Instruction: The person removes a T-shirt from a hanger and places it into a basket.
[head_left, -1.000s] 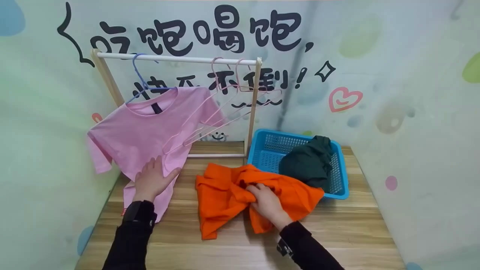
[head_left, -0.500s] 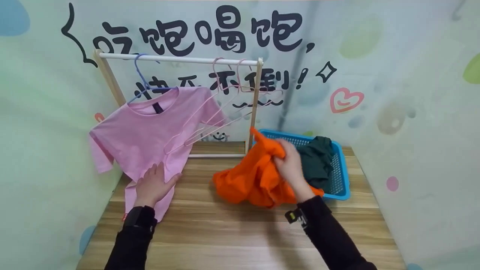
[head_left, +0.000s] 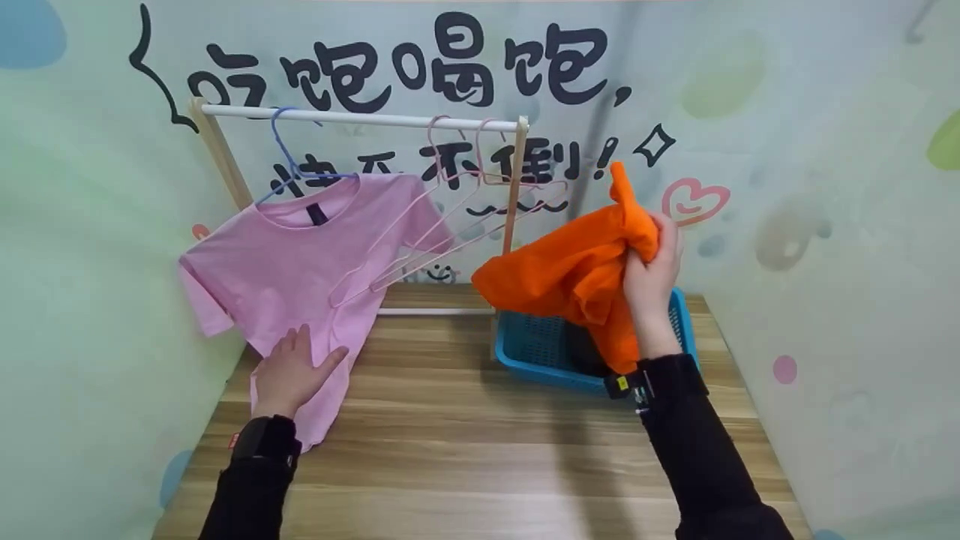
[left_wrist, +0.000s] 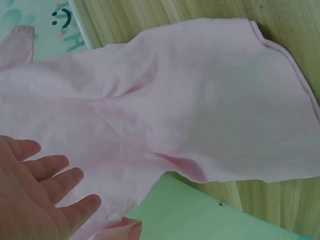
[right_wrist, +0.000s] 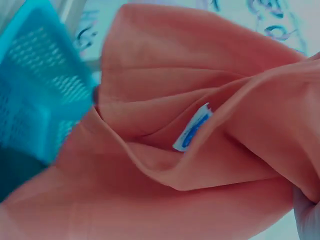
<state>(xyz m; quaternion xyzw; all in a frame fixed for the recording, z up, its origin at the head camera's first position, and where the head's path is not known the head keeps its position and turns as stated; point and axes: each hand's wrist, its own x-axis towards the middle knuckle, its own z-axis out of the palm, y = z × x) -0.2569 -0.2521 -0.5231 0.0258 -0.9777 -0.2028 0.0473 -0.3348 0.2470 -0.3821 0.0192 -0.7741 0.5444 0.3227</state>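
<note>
My right hand grips the bunched orange garment above the blue basket; a loose grip could drop it. My left hand, fingers spread, grips nothing; pressing could swing the hanging pink shirt.

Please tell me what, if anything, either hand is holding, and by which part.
The right hand grips the orange garment by a bunched upper part; the left hand holds nothing.

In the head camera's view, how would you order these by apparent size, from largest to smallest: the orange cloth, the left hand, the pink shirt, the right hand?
1. The pink shirt
2. The orange cloth
3. The left hand and the right hand: these look too alike to rank.
</note>
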